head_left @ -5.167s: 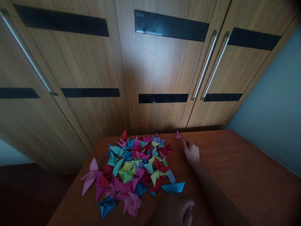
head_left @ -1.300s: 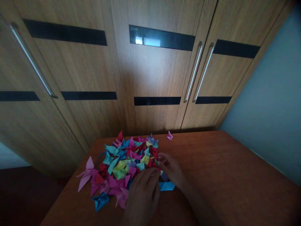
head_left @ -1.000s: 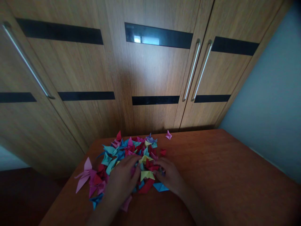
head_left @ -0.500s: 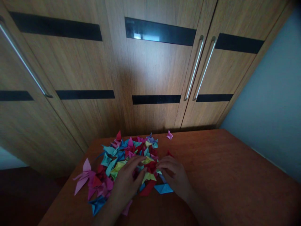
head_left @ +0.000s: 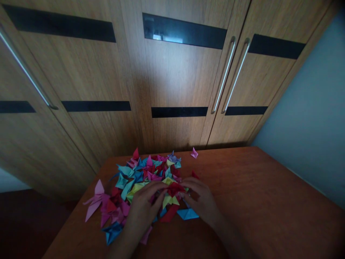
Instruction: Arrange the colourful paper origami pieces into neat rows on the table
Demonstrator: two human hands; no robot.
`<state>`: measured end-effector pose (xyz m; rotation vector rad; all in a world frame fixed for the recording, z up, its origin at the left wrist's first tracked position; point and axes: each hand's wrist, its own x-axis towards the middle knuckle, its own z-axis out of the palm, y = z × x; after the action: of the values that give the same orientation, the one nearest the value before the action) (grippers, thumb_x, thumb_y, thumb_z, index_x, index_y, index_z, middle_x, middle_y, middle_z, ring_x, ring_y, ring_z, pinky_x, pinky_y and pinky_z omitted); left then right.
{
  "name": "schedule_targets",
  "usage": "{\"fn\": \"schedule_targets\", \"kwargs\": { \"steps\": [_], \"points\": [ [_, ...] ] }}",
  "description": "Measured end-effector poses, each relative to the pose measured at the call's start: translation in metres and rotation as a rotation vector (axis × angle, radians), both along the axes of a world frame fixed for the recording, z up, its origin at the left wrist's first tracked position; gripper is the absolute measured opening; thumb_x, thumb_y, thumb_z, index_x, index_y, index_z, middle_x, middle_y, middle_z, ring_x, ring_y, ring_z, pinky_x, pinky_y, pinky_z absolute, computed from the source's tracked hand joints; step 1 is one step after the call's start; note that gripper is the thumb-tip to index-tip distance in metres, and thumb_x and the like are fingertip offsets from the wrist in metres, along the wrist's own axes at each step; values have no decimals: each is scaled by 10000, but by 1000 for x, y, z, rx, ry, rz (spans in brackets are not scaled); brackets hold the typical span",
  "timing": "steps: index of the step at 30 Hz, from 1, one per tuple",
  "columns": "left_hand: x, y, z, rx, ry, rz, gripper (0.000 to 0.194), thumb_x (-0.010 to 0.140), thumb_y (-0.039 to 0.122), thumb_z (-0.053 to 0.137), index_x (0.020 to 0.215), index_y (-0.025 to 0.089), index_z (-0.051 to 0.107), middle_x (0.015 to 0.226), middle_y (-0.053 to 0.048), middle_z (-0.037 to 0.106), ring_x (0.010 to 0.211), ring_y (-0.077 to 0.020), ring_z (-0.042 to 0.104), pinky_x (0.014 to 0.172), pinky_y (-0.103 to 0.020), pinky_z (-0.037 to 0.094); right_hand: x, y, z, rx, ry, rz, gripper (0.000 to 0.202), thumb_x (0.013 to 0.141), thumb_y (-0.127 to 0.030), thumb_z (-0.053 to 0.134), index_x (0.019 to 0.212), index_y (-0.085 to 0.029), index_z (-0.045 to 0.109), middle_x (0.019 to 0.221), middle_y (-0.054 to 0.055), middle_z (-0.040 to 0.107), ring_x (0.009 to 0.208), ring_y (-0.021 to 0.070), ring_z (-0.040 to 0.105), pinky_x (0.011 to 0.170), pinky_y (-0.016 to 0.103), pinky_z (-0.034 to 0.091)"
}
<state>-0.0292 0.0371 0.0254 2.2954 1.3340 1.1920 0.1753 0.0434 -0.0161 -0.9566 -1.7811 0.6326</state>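
Note:
A red origami piece point(head_left: 175, 189) is pinched between both hands above the front right of a paper pile. My left hand point(head_left: 149, 198) grips its left side with thumb and fingers, and my right hand point(head_left: 199, 196) grips its right side. Below it lies a yellow origami piece point(head_left: 170, 200), with a flat red paper piece point(head_left: 169, 213) in front. A blue folded paper point(head_left: 188, 214) rests by my right wrist. Around my left hand spreads the heap of folded paper cranes point(head_left: 126, 171) in pink, red, blue, teal and yellow.
The reddish-brown wooden table point(head_left: 256, 201) reaches back to a wooden wardrobe point(head_left: 172, 79) with metal handles. A small pink origami piece point(head_left: 194, 153) lies alone near the back edge. A large pink crane point(head_left: 97, 198) sits by the left edge. At the right is a pale wall point(head_left: 309, 126).
Both hands keep hold of the red origami piece, which now looks spread wider between the fingers. The right fingers have shifted slightly along its edge. The view has tilted a little.

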Motion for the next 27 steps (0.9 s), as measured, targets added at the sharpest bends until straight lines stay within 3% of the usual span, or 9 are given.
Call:
{"fn": "schedule_targets", "kwargs": {
  "steps": [11,17,20,24,27],
  "points": [
    [5,-2,-1,-28,-31,1,160,827,202,533,886,231,678,853,-14,724,787,-154,679,721,-257,539,1,0,-7,44,-79,-29,235,853,-291,589,1068,-279,682,996,59,678,912,180,638,794,298,535],
    [3,-2,-3,-40,-26,16,167,834,213,529,919,230,672,887,-16,726,792,-152,680,715,-257,544,3,1,-4,40,-52,-93,143,834,-292,611,933,-245,703,867,41,696,804,170,648,722,272,532],
    [2,-2,-3,-41,-33,53,176,836,215,531,936,231,674,936,-21,727,849,-163,679,764,-276,541,15,11,-9,38,-65,-231,167,829,-354,600,874,-227,697,836,47,698,745,175,646,677,276,523],
    [0,-3,-1,-73,-35,59,168,847,221,523,906,232,679,913,-11,727,854,-164,677,779,-279,536,52,46,-22,-24,-108,-546,287,837,-445,544,846,-191,677,775,54,693,676,175,635,627,257,491],
    [0,-4,-4,-91,-38,32,170,850,203,519,919,235,671,922,-7,720,854,-156,674,772,-263,532,82,82,-29,-105,-327,-746,326,849,-457,507,819,-176,671,779,73,696,694,189,639,650,257,460]
  ]
}}
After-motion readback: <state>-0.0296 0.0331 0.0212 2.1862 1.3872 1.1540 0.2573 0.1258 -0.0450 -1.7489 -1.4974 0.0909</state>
